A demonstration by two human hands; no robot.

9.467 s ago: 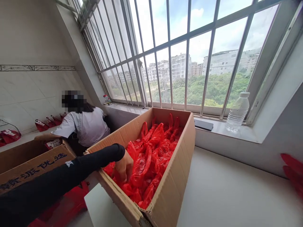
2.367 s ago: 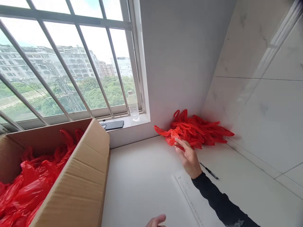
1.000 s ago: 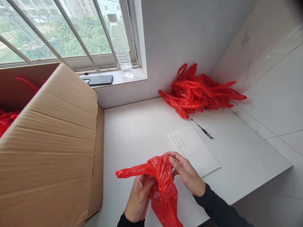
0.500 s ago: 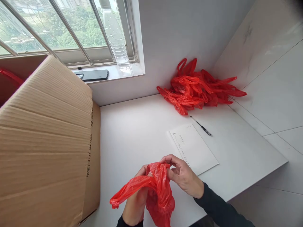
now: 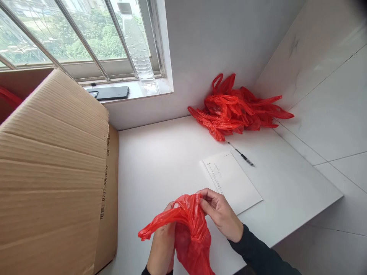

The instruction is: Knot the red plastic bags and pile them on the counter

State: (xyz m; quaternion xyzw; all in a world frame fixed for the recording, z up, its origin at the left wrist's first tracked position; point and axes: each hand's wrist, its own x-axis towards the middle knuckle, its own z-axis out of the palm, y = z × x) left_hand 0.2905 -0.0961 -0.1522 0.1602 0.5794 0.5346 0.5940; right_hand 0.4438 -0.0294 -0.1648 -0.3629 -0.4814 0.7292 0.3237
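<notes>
A crumpled red plastic bag [image 5: 190, 229] is gathered between both hands above the near edge of the white table. My left hand [image 5: 164, 233] is closed on it from the left, its fingers mostly covered by the film. One twisted end of the bag sticks out across that wrist to the left. At the bag's upper right, my right hand [image 5: 219, 212] pinches the film between thumb and fingers. The lower part of the bag hangs toward me.
A pile of red plastic bags [image 5: 237, 109] lies against the wall. Before it are a pen [image 5: 243, 156] and a printed pad of paper [image 5: 237, 179]. A large cardboard box [image 5: 57, 172] stands on the left. The windowsill holds a phone [image 5: 113, 93] and a water bottle [image 5: 137, 49].
The bag's twisted end has shifted slightly right and up, and its gathered top spreads a little wider between the hands. The whole view has shifted slightly.
</notes>
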